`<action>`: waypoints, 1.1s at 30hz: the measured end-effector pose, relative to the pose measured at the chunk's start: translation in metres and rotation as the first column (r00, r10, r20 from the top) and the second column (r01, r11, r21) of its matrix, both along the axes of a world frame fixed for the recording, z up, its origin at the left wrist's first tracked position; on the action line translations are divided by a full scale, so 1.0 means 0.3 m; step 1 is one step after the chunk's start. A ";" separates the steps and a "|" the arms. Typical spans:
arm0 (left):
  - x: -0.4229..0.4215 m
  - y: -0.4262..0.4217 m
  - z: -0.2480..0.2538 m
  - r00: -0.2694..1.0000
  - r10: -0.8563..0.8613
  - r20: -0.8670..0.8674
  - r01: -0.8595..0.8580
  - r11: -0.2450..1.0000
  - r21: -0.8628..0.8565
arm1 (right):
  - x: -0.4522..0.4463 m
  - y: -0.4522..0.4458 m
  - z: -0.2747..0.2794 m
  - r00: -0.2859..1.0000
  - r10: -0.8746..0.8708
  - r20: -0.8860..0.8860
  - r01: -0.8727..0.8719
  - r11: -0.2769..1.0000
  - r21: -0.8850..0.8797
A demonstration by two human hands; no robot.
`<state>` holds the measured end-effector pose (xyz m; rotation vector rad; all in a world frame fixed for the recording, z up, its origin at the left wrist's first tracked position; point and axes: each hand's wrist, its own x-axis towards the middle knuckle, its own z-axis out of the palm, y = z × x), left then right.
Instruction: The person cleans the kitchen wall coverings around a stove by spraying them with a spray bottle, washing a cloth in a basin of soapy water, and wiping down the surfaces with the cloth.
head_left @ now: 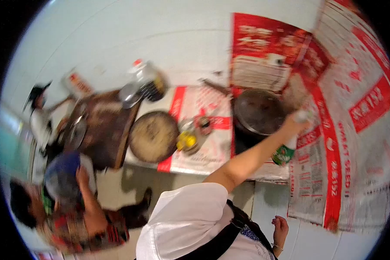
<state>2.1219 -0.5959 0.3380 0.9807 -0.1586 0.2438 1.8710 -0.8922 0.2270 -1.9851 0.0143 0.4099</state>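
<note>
My left arm reaches across to the right, past the near side of a dark round pan (259, 112). The blurred fingers of my left hand (298, 123) are closed round a small white thing (306, 115), whose kind I cannot make out. Below that hand stands a bottle-like container with a green label (283, 154), partly covered by my forearm; whether the two touch is unclear. Low in front of my body hangs my right hand (280, 227), its fingers curled in with nothing visible in them and a bracelet at the wrist.
Red-and-white printed sacking (333, 173) covers the wall and counter around the pan. Left of it are a jar with yellow contents (187, 141), a small jar (203, 125), a wide round pan (154, 137) and a large jug (149, 80). Another person (73, 216) holds a basin (65, 177); a further person stands behind.
</note>
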 end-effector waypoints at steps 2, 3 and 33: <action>-0.249 -0.021 -0.018 0.994 0.107 -0.036 -0.101 0.984 0.144 | 0.047 -0.037 -0.029 0.979 0.202 0.026 -0.201 0.979 -0.033; -0.361 -0.037 -0.058 0.987 0.148 -0.065 -0.137 0.978 0.155 | 0.068 -0.056 -0.064 0.953 0.299 0.044 -0.297 0.954 -0.041; -2.901 -0.548 -0.686 -0.642 0.710 -0.290 -0.539 -0.150 0.829 | -1.013 0.782 -0.020 -0.487 0.871 0.062 -0.843 -0.451 -0.294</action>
